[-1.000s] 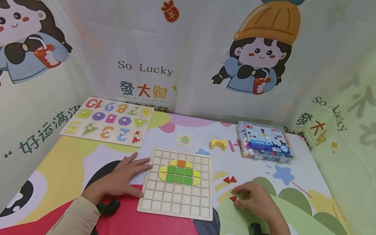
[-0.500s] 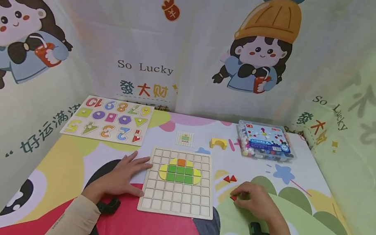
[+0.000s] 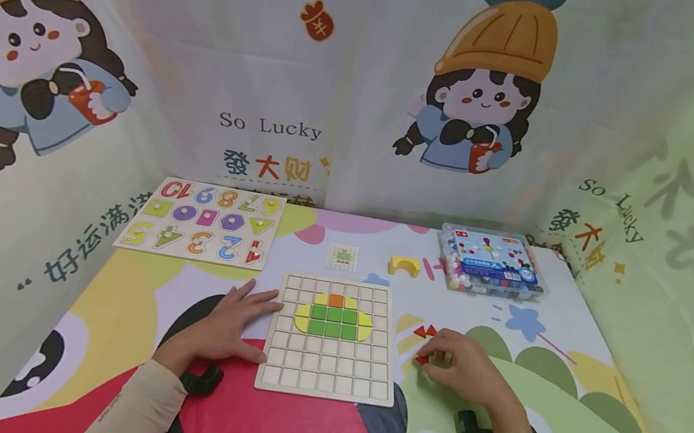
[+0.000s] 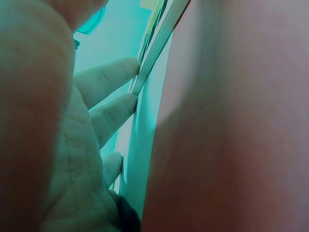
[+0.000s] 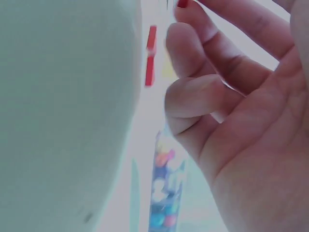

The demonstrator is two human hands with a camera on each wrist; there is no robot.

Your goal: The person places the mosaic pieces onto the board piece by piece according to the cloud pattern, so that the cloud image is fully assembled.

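**Red triangle at my right fingertips, just right of the grid board**

My right hand (image 3: pixel 463 367) curls its fingers and pinches a small red triangle piece (image 3: pixel 422 358) at their tips, just right of the wooden grid board (image 3: pixel 326 368). Two more red triangles (image 3: pixel 425 331) lie just beyond it. My left hand (image 3: pixel 226 327) rests flat, fingers straight, touching the board's left edge. Behind the board, the backdrop reads "So Lucky" (image 3: pixel 269 127). The piece is flat, bright red.

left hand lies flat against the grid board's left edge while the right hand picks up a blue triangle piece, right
Not quite: the piece is red, not blue. The head view shows the right hand pinching a red triangle piece. The left hand does lie flat against the grid board's left edge.
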